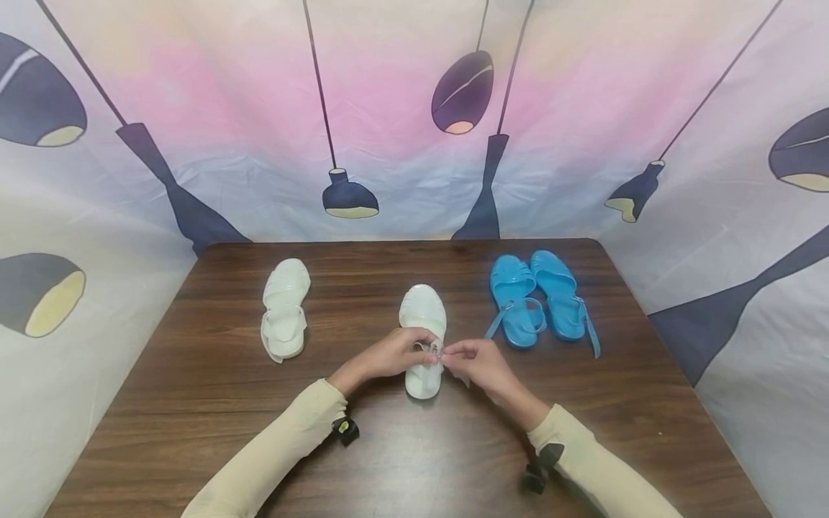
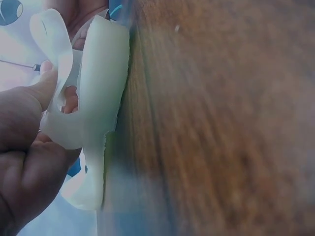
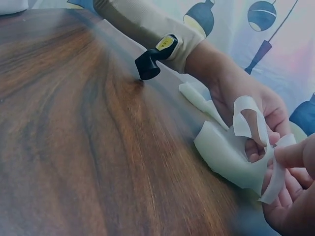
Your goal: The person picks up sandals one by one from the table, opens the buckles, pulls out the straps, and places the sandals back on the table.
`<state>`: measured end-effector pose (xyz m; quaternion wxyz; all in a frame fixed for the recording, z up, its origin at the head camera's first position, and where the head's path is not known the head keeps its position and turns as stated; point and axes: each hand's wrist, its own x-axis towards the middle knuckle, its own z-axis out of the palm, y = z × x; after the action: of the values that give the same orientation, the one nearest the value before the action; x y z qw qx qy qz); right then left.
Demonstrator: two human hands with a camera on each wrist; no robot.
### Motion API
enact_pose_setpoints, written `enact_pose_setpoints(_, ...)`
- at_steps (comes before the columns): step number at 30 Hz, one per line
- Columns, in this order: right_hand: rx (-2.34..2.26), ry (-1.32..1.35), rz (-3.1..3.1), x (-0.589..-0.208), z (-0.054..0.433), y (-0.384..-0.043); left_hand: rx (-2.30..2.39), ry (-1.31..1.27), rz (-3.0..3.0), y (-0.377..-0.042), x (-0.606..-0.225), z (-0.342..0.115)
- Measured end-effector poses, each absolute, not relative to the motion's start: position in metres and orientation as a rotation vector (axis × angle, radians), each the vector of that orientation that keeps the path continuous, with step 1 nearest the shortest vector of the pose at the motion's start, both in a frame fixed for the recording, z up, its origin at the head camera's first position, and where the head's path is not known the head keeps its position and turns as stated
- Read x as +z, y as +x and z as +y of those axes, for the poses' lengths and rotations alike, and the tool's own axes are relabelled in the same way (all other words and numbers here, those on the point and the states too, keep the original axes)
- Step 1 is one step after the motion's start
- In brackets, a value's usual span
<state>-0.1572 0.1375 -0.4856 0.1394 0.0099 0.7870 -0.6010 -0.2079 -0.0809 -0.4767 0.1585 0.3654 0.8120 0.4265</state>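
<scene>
A white sandal (image 1: 422,306) lies on the table in front of me, its toe pointing away. Both hands meet at its ankle strap. My left hand (image 1: 392,352) holds the strap by the buckle, thumb on the near side. From the right, my right hand (image 1: 481,363) pinches the strap's loose end beside the buckle. In the right wrist view the white strap (image 3: 276,182) hangs between the right thumb and fingers. The left wrist view shows the strap loop (image 2: 51,37) standing above the sandal's heel (image 2: 106,59). Fingers hide most of the buckle.
A second white sandal (image 1: 286,306) lies to the left on the wooden table (image 1: 194,403). Two blue sandals (image 1: 514,302) lie side by side at the right, straps loose. Behind the table's far edge hangs a cloth (image 1: 259,144) printed with lamps.
</scene>
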Motion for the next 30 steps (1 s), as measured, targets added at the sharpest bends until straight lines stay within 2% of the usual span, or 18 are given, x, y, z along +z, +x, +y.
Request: enact_pose_setpoints(30,-1.700,-0.030,2.272,-0.4841,0.1434,-0.1538,1.226,1.065,2.334,-0.2082,-0.4795,-0.0809)
